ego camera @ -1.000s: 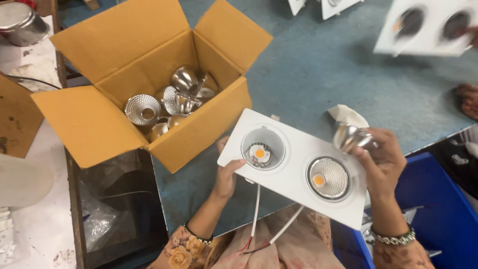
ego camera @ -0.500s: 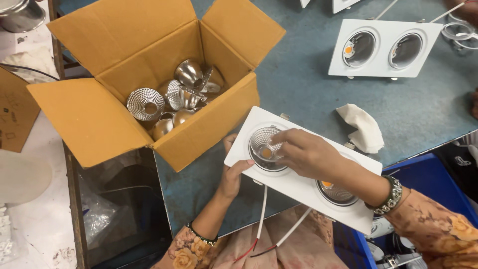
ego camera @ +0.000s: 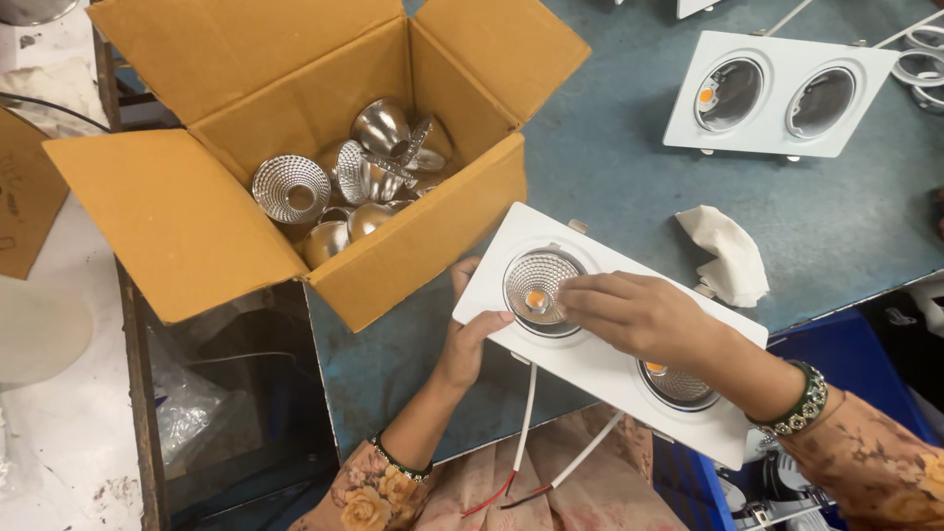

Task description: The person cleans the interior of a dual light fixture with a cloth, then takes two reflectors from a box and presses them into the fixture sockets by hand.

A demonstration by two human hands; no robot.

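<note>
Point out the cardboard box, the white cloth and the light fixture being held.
Cardboard box [ego camera: 177, 221]: head view, on its near-left flap.
White cloth [ego camera: 730, 254]: head view, on its middle fold.
Held fixture [ego camera: 600, 359]: head view, on the white plate between its two lamps.

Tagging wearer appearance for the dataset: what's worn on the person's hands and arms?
Both hands are bare, no gloves. Left hand: thin dark green bead bracelet, then floral orange-brown patterned sleeve. Right hand: wider green beaded bangle with pale stones, same floral sleeve.
</note>
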